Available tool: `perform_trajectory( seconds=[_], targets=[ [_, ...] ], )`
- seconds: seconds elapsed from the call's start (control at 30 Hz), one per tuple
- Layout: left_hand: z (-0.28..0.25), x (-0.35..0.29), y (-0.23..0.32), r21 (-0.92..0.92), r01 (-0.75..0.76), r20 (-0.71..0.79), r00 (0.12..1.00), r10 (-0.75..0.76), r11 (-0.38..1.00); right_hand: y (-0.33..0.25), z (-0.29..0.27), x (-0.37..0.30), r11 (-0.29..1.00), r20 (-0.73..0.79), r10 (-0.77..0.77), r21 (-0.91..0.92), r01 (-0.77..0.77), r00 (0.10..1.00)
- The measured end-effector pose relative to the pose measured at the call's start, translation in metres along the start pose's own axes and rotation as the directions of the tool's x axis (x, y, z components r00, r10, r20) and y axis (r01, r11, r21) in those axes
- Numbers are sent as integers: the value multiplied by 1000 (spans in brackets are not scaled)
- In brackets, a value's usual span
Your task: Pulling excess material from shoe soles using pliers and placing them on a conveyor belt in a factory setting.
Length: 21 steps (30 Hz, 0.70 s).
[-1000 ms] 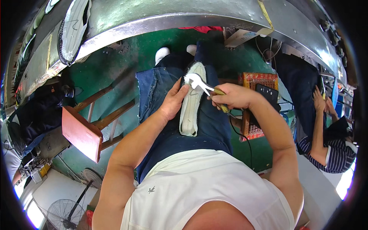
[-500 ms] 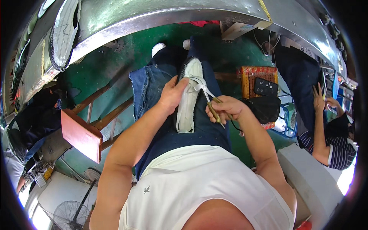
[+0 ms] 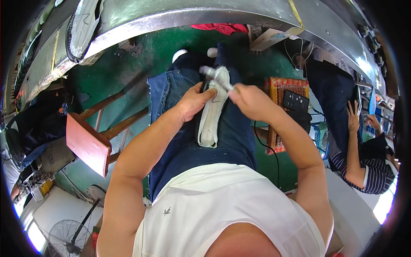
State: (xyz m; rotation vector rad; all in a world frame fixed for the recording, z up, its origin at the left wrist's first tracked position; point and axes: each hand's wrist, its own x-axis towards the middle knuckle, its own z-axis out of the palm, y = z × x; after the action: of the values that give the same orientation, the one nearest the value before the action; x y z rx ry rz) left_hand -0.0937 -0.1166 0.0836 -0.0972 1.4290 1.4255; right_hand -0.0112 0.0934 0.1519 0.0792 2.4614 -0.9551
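A shoe [image 3: 210,118] lies along my lap with its pale underside up and a dark edge showing along its sides. My left hand [image 3: 195,102] grips it from the left, thumb pressed on the sole and fingers round the side. Over the toe end, my right hand [image 3: 250,102] is closed round a pale grey tool [image 3: 218,77], which is smeared by motion. Its kind cannot be made out, and the hand hides its near end. A denim cloth [image 3: 162,96] is spread on my left thigh.
A metal bench [image 3: 184,18] curves across the far side, with another shoe [image 3: 82,28] on its left. To my right, a beaded seat [image 3: 276,135] carries a black phone-like case [image 3: 295,101]. A wooden stool [image 3: 87,143] stands left. A co-worker [image 3: 355,167] sits at far right.
My right hand has moved up and toward the toe, its grip turned. The brass-handled pliers and looped white strip seen earlier are not discernible now. My left thumb still rests on the sole.
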Motion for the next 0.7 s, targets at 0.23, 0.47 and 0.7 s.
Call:
perform_trajectory(
  seconds=[0.23,0.47,0.7],
  targets=[
    [-12,6,-4,-96,46,112,993,-35,994,17,16,-1,929,143,165,311,-202,976],
    [-16,2,11,-86,152,106,984,-143,985,9,17,-67,847,392,156,419,-327,907],
    [-17,1,6,-119,164,156,977,-145,979,-14,56,-66,946,43,-153,-283,159,987]
  ],
)
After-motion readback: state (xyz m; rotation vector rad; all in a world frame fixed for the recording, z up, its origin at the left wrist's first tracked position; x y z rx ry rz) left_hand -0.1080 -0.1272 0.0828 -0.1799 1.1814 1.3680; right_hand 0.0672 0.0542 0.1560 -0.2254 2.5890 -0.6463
